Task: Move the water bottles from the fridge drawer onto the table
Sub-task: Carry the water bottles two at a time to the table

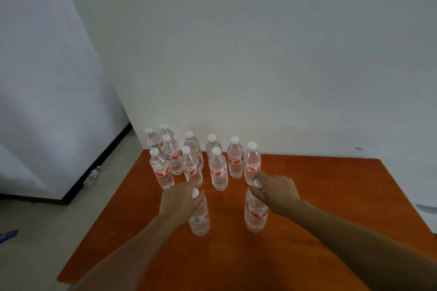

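Two water bottles stand near the middle of the orange-brown bench [331,196], each held at the top by one hand. The left hand [181,201] has its fingers curled round the neck of the left bottle [200,218], with the white cap showing between them; that bottle leans a little to the left, its base down on the wood. The right hand [275,194] grips the neck of the right bottle [256,216] in the same way, its cap peeping out past the fingertips; this one stands close to upright.

Just behind both hands a cluster of ten bottles [217,170] crowds the far left part of the bench, all upright, white-capped and red-labelled. They stand in loose rows, some almost touching, the furthest at the bench edge against the wall [260,54]. The nearest of the cluster stands just beyond the right hand's knuckles; another stands just beyond the left hand's fingers.

A white panel [47,78] with a black base strip leans in from the left; at its foot, on the grey floor [35,255], lies a small clear thing [93,175], perhaps another bottle, though too blurred to be sure. A blue thing [8,235] pokes in at the left border; a dark mark [358,148] shows on the wall above the bench's right end.
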{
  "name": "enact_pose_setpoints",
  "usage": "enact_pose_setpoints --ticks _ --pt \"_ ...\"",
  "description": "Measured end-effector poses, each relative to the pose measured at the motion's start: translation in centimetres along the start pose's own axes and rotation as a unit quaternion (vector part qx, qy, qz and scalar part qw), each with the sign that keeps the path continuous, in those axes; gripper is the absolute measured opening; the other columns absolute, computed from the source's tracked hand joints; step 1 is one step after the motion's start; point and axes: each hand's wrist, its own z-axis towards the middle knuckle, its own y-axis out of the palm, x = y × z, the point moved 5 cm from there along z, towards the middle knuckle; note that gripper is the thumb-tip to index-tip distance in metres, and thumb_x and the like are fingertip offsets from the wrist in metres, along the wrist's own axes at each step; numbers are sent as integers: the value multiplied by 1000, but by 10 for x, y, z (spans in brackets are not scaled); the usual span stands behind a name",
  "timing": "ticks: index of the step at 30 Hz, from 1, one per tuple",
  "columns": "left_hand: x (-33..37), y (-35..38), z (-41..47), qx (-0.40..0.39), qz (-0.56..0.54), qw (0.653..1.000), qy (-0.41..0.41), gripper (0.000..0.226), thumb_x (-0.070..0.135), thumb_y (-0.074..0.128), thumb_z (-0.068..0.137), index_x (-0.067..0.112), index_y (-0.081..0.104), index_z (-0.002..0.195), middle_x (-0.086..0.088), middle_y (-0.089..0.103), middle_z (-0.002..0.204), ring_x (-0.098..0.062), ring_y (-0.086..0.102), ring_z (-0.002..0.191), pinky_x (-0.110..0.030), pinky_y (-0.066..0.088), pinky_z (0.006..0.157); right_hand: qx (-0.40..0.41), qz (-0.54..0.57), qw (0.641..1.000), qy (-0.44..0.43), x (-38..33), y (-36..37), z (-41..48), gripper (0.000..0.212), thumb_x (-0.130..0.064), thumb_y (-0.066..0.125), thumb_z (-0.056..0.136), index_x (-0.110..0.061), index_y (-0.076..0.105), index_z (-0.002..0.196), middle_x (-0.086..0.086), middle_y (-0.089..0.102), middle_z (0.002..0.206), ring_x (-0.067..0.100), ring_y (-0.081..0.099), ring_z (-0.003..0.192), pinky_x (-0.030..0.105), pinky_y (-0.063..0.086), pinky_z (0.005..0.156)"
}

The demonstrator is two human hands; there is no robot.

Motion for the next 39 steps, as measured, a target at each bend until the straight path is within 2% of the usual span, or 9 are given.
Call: enact_pose_setpoints --ticks 2,10,17,21,26,29,31,36,39 --pt "-8 8 27 -4 -13 1000 -4 30 46 50 93 22 57 111 4 67 98 -12 63 86 -25 47 71 -9 -6 1000 -3 2 13 30 40 -58 38 95 -29 47 121 -12 54 82 5 52 63 16 33 50" --pt "-32 47 118 -34 -12 999 14 24 48 51 91 25 55 97 7 66 90 -10 60 75 -29 55 69 -19 56 998 21 10 59 122 39 -51 45 95 -27 45 126 -2 64 108 11 56 75 21 43 58" --pt "-49 74 156 -49 -19 997 55 29 51 47 92 24 56 101 7 65 93 -10 60 78 -26 49 66 -27 52 996 60 10 77 148 37 -51 44 96 -26 47 122 -1 64 107 10 51 77 23 40 61" --pt "-56 82 166 -65 -42 992 100 28 51 48 91 25 55 100 7 63 94 -9 59 79 -29 53 70 -30 76 989 119 9 87 144 38 -49 45 96 -28 44 127 -1 62 115 10 59 78 21 47 60" --pt "-57 76 167 -90 -32 975 203 38 51 46 92 22 52 115 5 62 109 -12 59 91 -28 50 75 -42 91 977 186 -3 83 126 56 -41 50 96 -29 24 144 3 53 134 17 64 83 24 51 60" --pt "-52 58 167 -84 -29 966 243 43 47 44 95 23 47 130 3 57 127 -15 62 102 -29 54 80 -36 81 966 245 -11 73 104 63 -39 51 95 -28 17 148 3 52 134 18 63 89 24 45 63" --pt "-44 45 165 -67 -35 960 268 43 43 42 97 22 44 135 2 55 133 -16 62 104 -28 54 79 -36 64 956 284 -12 63 81 61 -39 52 95 -28 23 147 1 54 131 18 62 94 24 44 66" --pt "13 27 145 -38 -38 925 375 36 41 39 98 20 55 123 3 65 118 -12 65 90 -26 55 70 -56 43 930 360 8 35 -5 46 -43 50 95 -25 44 137 -2 57 128 20 60 106 33 51 84" --pt "65 23 117 -41 -49 902 426 29 40 44 96 21 61 109 2 68 105 -11 65 81 -29 57 65 -43 34 907 417 23 13 -74 40 -42 50 95 -26 51 132 -3 59 122 17 59 103 31 52 82"
